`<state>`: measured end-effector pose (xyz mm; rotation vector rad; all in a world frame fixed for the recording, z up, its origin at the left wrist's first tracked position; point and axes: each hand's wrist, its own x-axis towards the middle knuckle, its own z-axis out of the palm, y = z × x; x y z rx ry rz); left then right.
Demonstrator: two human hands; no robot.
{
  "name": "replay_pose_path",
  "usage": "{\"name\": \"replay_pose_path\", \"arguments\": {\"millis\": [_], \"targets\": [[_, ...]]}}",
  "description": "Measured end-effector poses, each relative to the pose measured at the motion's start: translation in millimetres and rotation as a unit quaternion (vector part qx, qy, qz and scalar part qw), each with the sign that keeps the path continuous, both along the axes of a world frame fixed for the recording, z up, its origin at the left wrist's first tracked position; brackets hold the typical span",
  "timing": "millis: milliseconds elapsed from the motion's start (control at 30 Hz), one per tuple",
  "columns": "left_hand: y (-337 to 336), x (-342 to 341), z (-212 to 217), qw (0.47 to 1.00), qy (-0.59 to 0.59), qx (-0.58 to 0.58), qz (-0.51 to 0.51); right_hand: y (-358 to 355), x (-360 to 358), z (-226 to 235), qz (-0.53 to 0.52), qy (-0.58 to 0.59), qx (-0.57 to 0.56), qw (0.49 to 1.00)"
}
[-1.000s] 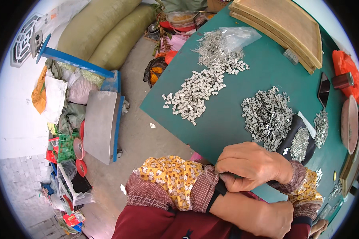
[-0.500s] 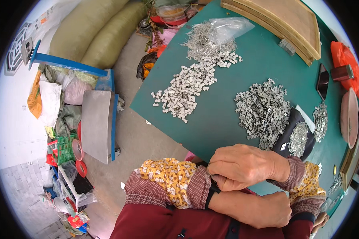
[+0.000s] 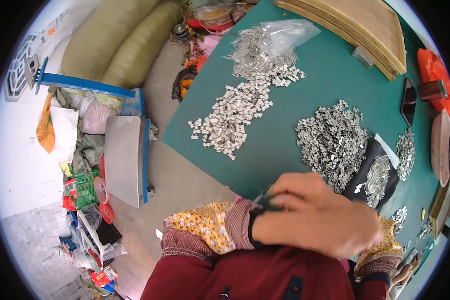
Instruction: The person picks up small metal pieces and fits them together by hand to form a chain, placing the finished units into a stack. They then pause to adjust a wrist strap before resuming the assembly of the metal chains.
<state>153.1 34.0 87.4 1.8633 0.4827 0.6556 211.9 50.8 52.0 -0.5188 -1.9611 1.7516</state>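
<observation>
My left forearm reaches across to the right, and my left hand is smeared by motion, its fingers hard to read. Above it, my right hand comes over from the right, thumb and finger close together beside the cuff of the yellow patterned sleeve cover on my left arm. A thin greyish wisp, perhaps thread, shows between that cuff and the fingertips; what they grip is too small to make out. Just beyond my right hand lies a heap of small silvery metal pieces.
The green table holds pale small blocks, thin metal pins with a clear bag, wooden trays, a phone and a black pouch. A blue-framed platform scale stands left. Another person's hand shows lower right.
My right hand has shifted slightly with its fingertips lifting at the left cuff. My left hand, a fist before, has moved up and is now blurred.
</observation>
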Motion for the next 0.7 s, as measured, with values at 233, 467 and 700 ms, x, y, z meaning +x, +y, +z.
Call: {"name": "replay_pose_path", "arguments": {"millis": [233, 467, 700], "targets": [[110.4, -94.0, -30.2, 0.810, -0.278, -0.365, 0.364, -0.6, 7.5, 5.4, -0.151, -0.080, -0.195, 0.966], [95.5, -118.9, -46.6, 0.732, -0.403, -0.438, 0.332, -40.6, -0.8, 1.6, -0.130, -0.111, -0.116, 0.978], [73.0, -87.1, -25.2, 0.823, -0.246, -0.291, 0.421, -65.9, 5.2, 0.4, -0.098, -0.084, -0.049, 0.990]]}}
